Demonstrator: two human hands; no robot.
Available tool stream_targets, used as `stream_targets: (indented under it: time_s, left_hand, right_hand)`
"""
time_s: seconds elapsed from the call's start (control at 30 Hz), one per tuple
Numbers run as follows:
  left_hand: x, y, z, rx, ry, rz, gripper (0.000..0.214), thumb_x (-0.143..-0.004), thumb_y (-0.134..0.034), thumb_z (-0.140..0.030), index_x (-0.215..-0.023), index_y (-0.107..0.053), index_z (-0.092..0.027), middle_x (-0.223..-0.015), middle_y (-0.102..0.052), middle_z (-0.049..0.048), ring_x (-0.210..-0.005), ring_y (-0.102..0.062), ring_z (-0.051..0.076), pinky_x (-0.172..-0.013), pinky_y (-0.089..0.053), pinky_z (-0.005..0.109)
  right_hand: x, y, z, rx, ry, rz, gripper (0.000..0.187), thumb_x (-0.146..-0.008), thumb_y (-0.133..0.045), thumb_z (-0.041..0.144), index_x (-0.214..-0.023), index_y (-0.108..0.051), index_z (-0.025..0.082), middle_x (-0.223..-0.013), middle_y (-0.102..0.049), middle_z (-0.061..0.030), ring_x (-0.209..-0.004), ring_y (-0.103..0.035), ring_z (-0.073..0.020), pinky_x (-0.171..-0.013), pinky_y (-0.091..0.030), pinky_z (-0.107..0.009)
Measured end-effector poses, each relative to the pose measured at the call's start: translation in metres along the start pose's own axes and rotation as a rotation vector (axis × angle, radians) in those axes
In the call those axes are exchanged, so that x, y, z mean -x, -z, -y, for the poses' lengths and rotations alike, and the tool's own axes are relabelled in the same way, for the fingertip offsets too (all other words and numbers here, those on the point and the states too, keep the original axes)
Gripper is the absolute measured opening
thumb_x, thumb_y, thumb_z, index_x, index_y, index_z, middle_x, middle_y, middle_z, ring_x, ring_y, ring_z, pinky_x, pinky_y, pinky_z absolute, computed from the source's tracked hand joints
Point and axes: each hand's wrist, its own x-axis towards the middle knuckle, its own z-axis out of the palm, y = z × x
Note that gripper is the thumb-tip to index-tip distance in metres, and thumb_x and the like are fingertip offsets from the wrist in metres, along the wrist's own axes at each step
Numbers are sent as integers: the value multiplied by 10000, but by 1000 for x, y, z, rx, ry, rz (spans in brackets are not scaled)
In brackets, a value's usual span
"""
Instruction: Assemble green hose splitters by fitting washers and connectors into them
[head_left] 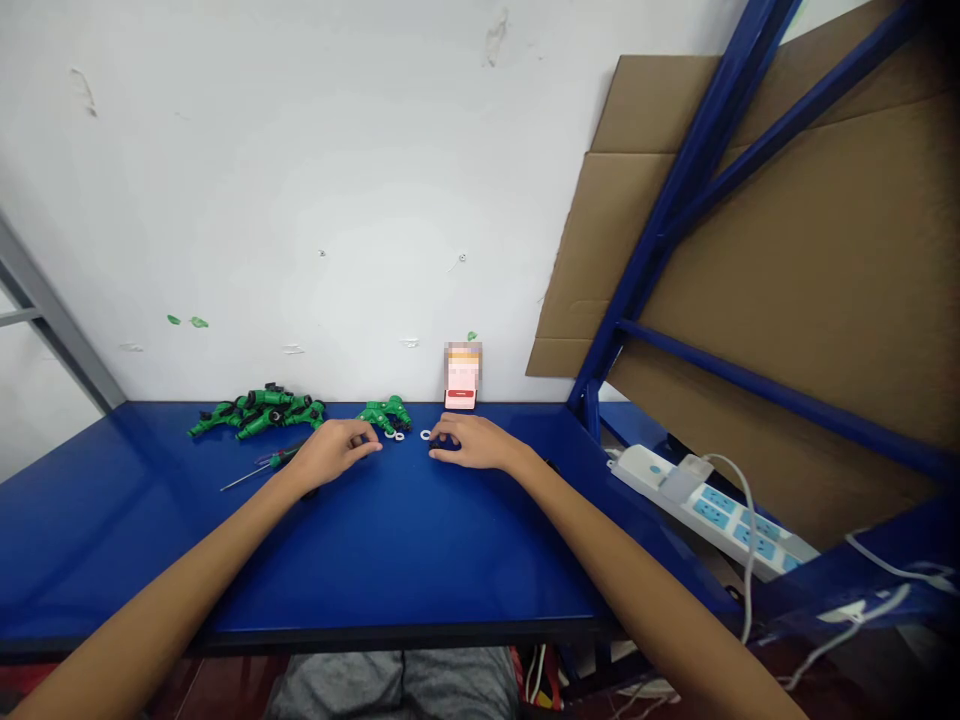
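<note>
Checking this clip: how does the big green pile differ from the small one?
The big pile of green fittings holds many more pieces than the small pile of green fittings. The big pile lies farther left; the small pile sits beside white rings. Both lie on the blue tabletop.

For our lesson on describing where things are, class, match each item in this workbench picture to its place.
Items:
1. Screwdriver
2. Pile of green plastic fittings
3. Power strip
4. Cardboard sheet

Places:
A. Behind the blue steel frame
B. On the blue tabletop, beside the left hand
C. Beyond the tabletop's right edge
D. Along the back of the tabletop, by the wall

Pairs: 1-B, 2-D, 3-C, 4-A
</note>
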Motion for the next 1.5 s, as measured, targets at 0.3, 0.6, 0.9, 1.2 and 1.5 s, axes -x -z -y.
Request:
stream_targets:
  time_s: [0.3,0.6,0.9,1.2,1.5]
  left_hand:
    - [1,-6,0,-1,-69,12,331,-1030,-646,-503,-944,-773,-209,-921,-760,49,-761,-670,173,-729,-509,268]
    - [1,-4,-1,10,-39,-17,323,-997,-695,-524,-939,-761,-214,-892,-748,31,-722,-642,165,-689,-469,260]
    - [2,-9,4,15,-54,-34,310,-995,-708,-524,-945,-748,-221,-842,-736,14,-689,-634,158,-653,-432,249]
    - [2,-10,0,51,-30,-21,216,-975,-778,-425,-903,-732,-227,-787,-722,-16,-713,-662,162,-669,-417,241]
    - [0,-13,6,54,-44,-34,150,-955,-780,-352,-915,-725,-219,-821,-718,-15,-687,-654,149,-679,-449,248]
  right_hand:
    - [0,1,2,3,4,-5,267,-1007,-738,421,-1175,-789,220,-1071,-735,-63,-847,-668,-186,-747,-457,-299]
    - [-1,-2,-4,-18,11,-34,286,-1014,-718,445,-1169,-781,213,-1059,-771,-59,-851,-686,-184,-751,-463,-290]
    - [6,22,-13,81,-263,-506,190,-1048,-592,333,-1046,-740,214,-934,-773,-59,-798,-685,-212,-722,-438,-309]
    - [-41,75,-84,-53,-449,-832,184,-916,-623,383,-991,-676,223,-1057,-767,-120,-935,-704,-292,-873,-551,-432]
    - [-67,71,-109,-79,-477,-960,212,-868,-717,436,-799,-634,254,-877,-721,-67,-875,-670,-280,-813,-528,-418]
